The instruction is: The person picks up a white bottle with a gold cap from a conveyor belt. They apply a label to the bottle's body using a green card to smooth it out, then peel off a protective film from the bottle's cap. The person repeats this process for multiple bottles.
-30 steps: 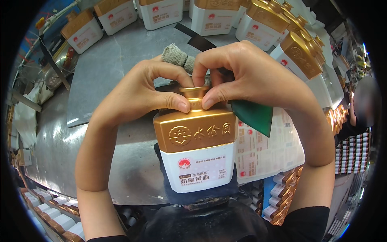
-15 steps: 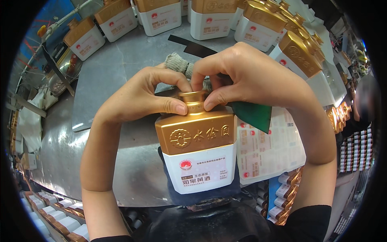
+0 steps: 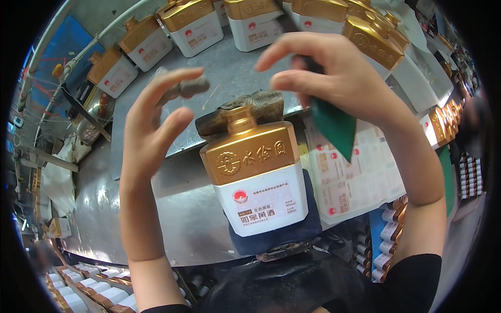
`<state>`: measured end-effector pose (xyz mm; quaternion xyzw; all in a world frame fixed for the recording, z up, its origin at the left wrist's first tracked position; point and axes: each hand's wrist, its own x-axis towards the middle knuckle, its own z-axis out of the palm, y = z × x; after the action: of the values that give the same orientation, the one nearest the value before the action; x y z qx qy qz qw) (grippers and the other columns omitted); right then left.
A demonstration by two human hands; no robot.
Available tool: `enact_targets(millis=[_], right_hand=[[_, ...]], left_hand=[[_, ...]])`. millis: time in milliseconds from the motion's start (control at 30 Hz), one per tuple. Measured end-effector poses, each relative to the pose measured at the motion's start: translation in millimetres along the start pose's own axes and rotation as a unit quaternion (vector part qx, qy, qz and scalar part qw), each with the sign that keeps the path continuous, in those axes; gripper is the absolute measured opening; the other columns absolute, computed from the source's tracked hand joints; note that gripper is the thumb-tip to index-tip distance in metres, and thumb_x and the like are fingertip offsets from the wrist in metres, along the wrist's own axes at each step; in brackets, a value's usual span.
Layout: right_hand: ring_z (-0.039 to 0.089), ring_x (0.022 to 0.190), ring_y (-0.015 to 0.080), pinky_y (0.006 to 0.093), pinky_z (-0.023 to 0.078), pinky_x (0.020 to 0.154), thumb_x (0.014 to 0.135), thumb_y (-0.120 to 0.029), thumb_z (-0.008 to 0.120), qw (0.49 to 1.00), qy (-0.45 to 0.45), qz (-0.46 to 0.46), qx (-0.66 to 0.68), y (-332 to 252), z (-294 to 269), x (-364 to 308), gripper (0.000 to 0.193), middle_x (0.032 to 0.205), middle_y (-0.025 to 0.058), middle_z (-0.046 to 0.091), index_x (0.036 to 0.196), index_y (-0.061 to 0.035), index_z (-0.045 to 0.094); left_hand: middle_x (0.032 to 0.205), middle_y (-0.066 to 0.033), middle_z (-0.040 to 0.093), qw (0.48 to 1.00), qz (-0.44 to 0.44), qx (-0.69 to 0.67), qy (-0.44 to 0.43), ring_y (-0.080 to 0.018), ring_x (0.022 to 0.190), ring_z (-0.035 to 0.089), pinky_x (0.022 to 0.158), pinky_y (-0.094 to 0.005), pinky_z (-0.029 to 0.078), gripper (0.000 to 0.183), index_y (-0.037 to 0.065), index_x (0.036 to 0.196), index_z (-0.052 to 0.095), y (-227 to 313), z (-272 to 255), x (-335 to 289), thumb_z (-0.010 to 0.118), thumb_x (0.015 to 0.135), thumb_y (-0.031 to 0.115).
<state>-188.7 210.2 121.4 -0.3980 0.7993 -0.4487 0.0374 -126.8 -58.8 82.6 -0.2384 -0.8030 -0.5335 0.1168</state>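
Note:
A bottle (image 3: 253,154) with a gold shoulder and neck and a white labelled body lies tilted, face up, on a dark blue pad (image 3: 308,224). Its neck rests near a worn dark support (image 3: 269,104). Neither hand touches the bottle. Left of its neck is my left hand (image 3: 148,122), thumb and forefinger apart, a grey cloth roll (image 3: 194,87) in its other fingers, which are partly hidden. Up and right of the neck, my right hand (image 3: 329,75) has thumb and forefinger parted. Its lower fingers hold a flexible strip (image 3: 336,130), green at one end and dark at the other.
Several matching bottles (image 3: 190,31) stand along the back of the grey metal table (image 3: 203,208). A sheet of labels (image 3: 339,177) lies right of the bottle. More bottles fill crates (image 3: 99,287) at lower left and racks (image 3: 389,235) at lower right.
Both hands have let go of the bottle's neck and moved apart, left hand leftward, right hand up and right. The grey roll and the green strip moved with them. The dark support now shows.

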Motion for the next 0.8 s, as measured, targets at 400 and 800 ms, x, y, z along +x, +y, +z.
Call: enact_targets(millis=[400, 800], right_hand=[[0.055, 0.058, 0.0038, 0.0195, 0.042, 0.057, 0.089, -0.007, 0.064, 0.961, 0.087, 0.222, 0.138, 12.4, 6.6, -138.4, 0.016, 0.072, 0.0011, 0.061, 0.101, 0.0014, 0.067], [0.063, 0.064, 0.0076, 0.0243, 0.046, 0.062, 0.094, -0.020, 0.064, 0.976, 0.055, 0.150, 0.149, 31.4, -5.5, -175.2, 0.018, 0.081, 0.0032, 0.068, 0.106, -0.0069, 0.068]], left_hand=[[0.090, -0.0084, 0.071, 0.969, 0.044, 0.238, 0.055, -0.0251, 0.093, 0.059, 0.087, -0.0364, 0.043, 0.037, 0.008, 0.110, 0.072, 22.3, 25.8, -47.0, 0.055, 0.095, 0.037], [0.106, -0.0122, 0.072, 0.908, 0.134, 0.389, -0.073, -0.0260, 0.102, 0.060, 0.098, -0.0409, 0.038, 0.051, 0.003, 0.110, 0.072, 62.0, 28.8, -21.7, 0.036, 0.105, 0.039]])
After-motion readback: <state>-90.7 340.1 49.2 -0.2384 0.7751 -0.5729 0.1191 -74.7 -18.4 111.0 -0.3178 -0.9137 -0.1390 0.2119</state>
